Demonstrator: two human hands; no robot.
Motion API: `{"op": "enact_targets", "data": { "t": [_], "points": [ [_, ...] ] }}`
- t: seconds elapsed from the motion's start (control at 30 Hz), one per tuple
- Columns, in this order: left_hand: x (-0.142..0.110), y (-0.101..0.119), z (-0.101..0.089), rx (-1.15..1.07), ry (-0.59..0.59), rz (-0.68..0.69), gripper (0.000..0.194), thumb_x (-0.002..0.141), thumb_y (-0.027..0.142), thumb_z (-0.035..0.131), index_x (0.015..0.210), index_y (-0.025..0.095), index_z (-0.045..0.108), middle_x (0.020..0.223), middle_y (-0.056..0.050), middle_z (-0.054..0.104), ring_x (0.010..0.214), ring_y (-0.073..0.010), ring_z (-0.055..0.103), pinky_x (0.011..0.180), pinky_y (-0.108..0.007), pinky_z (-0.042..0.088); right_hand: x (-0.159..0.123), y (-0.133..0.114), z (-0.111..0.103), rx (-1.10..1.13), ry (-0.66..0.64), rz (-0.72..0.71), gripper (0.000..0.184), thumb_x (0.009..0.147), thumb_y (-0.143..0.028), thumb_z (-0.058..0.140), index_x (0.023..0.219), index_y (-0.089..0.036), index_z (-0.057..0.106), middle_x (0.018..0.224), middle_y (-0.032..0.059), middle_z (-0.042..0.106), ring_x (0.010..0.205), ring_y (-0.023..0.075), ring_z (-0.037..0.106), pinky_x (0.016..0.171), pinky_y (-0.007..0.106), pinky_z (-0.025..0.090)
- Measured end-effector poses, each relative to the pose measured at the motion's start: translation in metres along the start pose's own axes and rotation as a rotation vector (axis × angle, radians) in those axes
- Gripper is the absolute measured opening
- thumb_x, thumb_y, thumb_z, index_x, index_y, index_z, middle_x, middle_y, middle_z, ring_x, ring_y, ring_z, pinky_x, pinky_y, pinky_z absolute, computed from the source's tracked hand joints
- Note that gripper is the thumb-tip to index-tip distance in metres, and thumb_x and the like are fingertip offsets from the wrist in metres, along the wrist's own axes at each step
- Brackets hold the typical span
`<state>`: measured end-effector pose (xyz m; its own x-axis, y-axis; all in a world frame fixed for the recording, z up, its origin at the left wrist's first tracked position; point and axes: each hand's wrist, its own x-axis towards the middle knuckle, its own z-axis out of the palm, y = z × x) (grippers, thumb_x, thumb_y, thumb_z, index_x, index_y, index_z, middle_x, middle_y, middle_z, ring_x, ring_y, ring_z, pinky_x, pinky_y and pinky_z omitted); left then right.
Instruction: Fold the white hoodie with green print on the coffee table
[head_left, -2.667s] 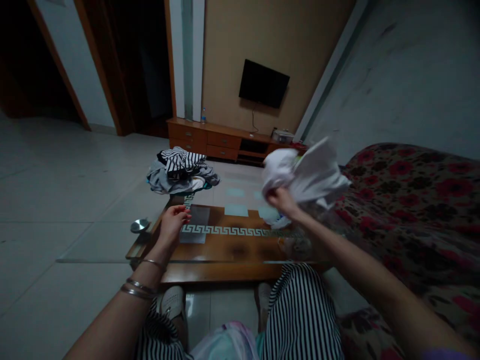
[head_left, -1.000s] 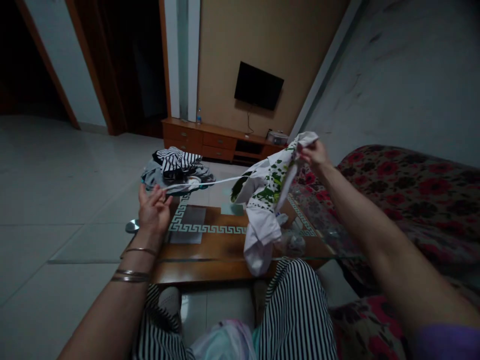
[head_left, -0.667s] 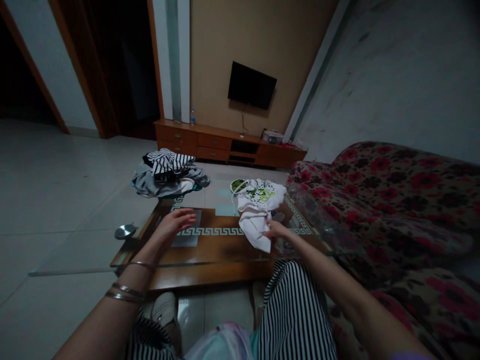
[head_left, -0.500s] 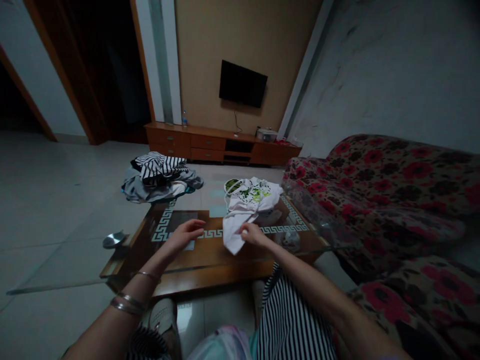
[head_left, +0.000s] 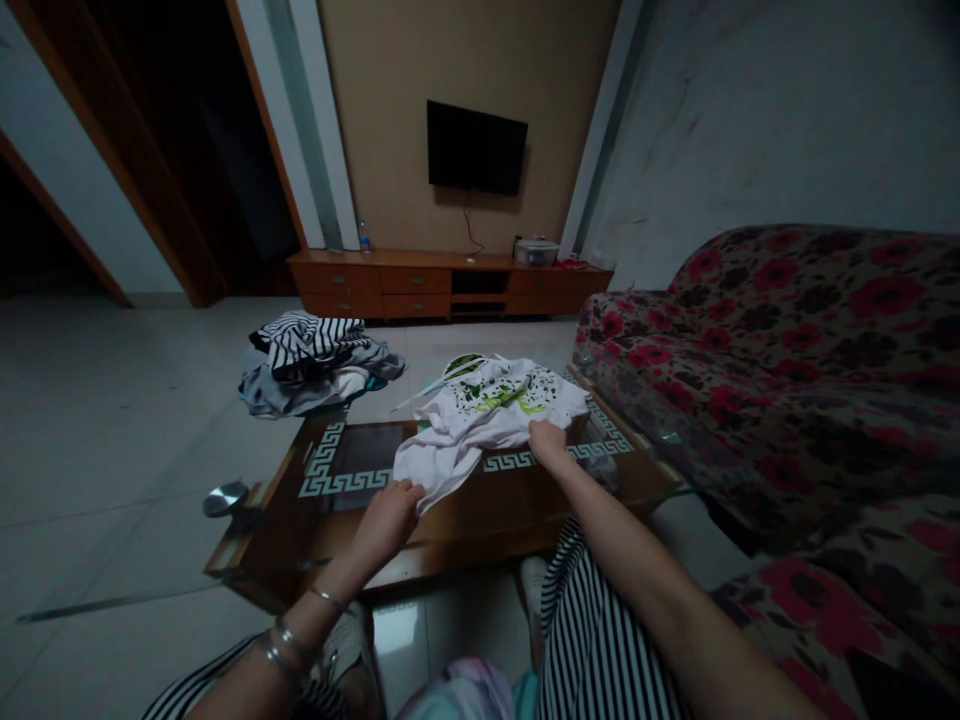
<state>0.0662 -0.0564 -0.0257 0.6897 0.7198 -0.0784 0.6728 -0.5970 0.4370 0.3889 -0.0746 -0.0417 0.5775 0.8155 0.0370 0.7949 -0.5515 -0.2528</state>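
- Nearest the camera, pastel cloth [head_left: 461,690] shows between legs in black-and-white striped trousers [head_left: 600,630].
- Just beyond, metal bangles [head_left: 283,645] circle the left forearm; the left hand [head_left: 394,510] has its fingers curled tight on a near corner of a white garment [head_left: 454,432].
- To its right and slightly farther off, the right hand [head_left: 549,440] pinches the garment's near edge, its fingers partly hidden.
- Between and beyond both hands, the garment lies spread and creased over the glass-topped table [head_left: 480,505], its green-and-black print facing up and a white cord [head_left: 427,387] trailing leftward.
- At the table's left side sits a shiny metal disc [head_left: 225,498].
- Farther along, on the left, clothes are heaped in a pile [head_left: 300,385], striped cloth uppermost.
- Along the right stands a red-flowered sofa [head_left: 750,330].
- Against the far wall, a wooden cabinet [head_left: 416,285] bears a bottle [head_left: 364,236] and a box [head_left: 535,251], beneath a dark television [head_left: 477,148].
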Motion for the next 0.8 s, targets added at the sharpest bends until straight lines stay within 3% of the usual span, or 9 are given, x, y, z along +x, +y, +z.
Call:
{"op": "enact_targets", "data": {
  "t": [0.1, 0.17, 0.23, 0.3, 0.37, 0.47, 0.6, 0.7, 0.8],
  "points": [
    [-0.004, 0.002, -0.026, -0.642, -0.063, 0.020, 0.032, 0.078, 0.027, 0.057, 0.107, 0.016, 0.064, 0.096, -0.008, 0.067, 0.087, -0.0220, 0.060, 0.078, -0.033, 0.047, 0.025, 0.014, -0.017, 0.047, 0.042, 0.044, 0.024, 0.084, -0.017, 0.049, 0.101, -0.014, 0.065, 0.097, 0.0141, 0.066, 0.096, 0.0243, 0.062, 0.082, 0.033, 0.047],
    [-0.005, -0.002, -0.038, -0.994, 0.022, -0.056, 0.049, 0.075, 0.035, 0.062, 0.120, 0.017, 0.059, 0.098, -0.008, 0.069, 0.084, -0.0214, 0.062, 0.075, -0.031, 0.049, 0.040, 0.017, -0.029, 0.206, 0.223, 0.002, 0.034, 0.087, -0.018, 0.040, 0.116, -0.014, 0.058, 0.109, 0.0140, 0.063, 0.103, 0.0220, 0.059, 0.087, 0.033, 0.046],
    [-0.001, -0.014, -0.042, -1.132, 0.152, -0.187, 0.055, 0.068, 0.034, 0.067, 0.120, 0.016, 0.059, 0.096, -0.007, 0.070, 0.082, -0.0216, 0.064, 0.075, -0.031, 0.050, 0.052, 0.016, -0.036, 0.487, 0.451, -0.139, 0.044, 0.086, -0.016, 0.036, 0.129, -0.015, 0.046, 0.125, 0.0135, 0.056, 0.112, 0.0185, 0.054, 0.093, 0.031, 0.044],
    [0.006, -0.032, -0.038, -1.103, 0.206, -0.323, 0.052, 0.060, 0.029, 0.068, 0.110, 0.015, 0.063, 0.089, -0.006, 0.071, 0.077, -0.0222, 0.065, 0.071, -0.032, 0.051, 0.058, 0.012, -0.034, 0.702, 0.542, -0.281, 0.053, 0.081, -0.014, 0.040, 0.134, -0.015, 0.040, 0.133, 0.0128, 0.050, 0.118, 0.0165, 0.050, 0.097, 0.030, 0.043],
    [0.011, -0.049, -0.030, -0.997, 0.161, -0.390, 0.046, 0.056, 0.027, 0.064, 0.100, 0.015, 0.066, 0.083, -0.005, 0.071, 0.075, -0.0231, 0.065, 0.069, -0.032, 0.052, 0.056, 0.007, -0.026, 0.692, 0.449, -0.307, 0.054, 0.076, -0.011, 0.047, 0.131, -0.013, 0.045, 0.131, 0.0145, 0.051, 0.119, 0.0181, 0.049, 0.100, 0.031, 0.040],
    [0.012, -0.068, -0.020, -0.821, 0.095, -0.362, 0.041, 0.054, 0.027, 0.058, 0.093, 0.016, 0.067, 0.084, -0.004, 0.071, 0.081, -0.0245, 0.065, 0.073, -0.032, 0.051, 0.042, 0.003, -0.015, 0.552, 0.318, -0.284, 0.037, 0.077, -0.009, 0.050, 0.112, -0.009, 0.059, 0.117, 0.0171, 0.058, 0.111, 0.0219, 0.052, 0.099, 0.035, 0.039],
    [0.011, -0.082, -0.014, -0.678, 0.142, -0.320, 0.044, 0.055, 0.028, 0.054, 0.095, 0.016, 0.068, 0.090, -0.004, 0.072, 0.086, -0.0252, 0.063, 0.075, -0.031, 0.050, 0.006, -0.002, -0.014, 0.521, 0.107, -0.478, 0.016, 0.085, -0.020, 0.051, 0.090, -0.014, 0.065, 0.094, 0.0094, 0.065, 0.090, 0.0189, 0.057, 0.084, 0.030, 0.043],
    [0.013, -0.093, -0.011, -0.597, 0.170, -0.319, 0.045, 0.058, 0.030, 0.053, 0.097, 0.015, 0.067, 0.088, -0.005, 0.071, 0.083, -0.0248, 0.063, 0.073, -0.030, 0.049, -0.036, -0.006, -0.012, 0.515, -0.153, -0.602, 0.019, 0.087, -0.031, 0.055, 0.091, -0.015, 0.064, 0.091, 0.0064, 0.065, 0.083, 0.0169, 0.058, 0.077, 0.027, 0.043],
    [0.016, -0.100, -0.008, -0.491, 0.178, -0.304, 0.041, 0.063, 0.033, 0.051, 0.097, 0.015, 0.066, 0.085, -0.005, 0.070, 0.082, -0.0249, 0.062, 0.071, -0.030, 0.047, -0.078, -0.008, -0.002, 0.351, -0.169, -0.654, 0.042, 0.078, -0.036, 0.068, 0.113, -0.015, 0.059, 0.110, 0.0110, 0.060, 0.100, 0.0222, 0.054, 0.085, 0.031, 0.043]
  ]
}}
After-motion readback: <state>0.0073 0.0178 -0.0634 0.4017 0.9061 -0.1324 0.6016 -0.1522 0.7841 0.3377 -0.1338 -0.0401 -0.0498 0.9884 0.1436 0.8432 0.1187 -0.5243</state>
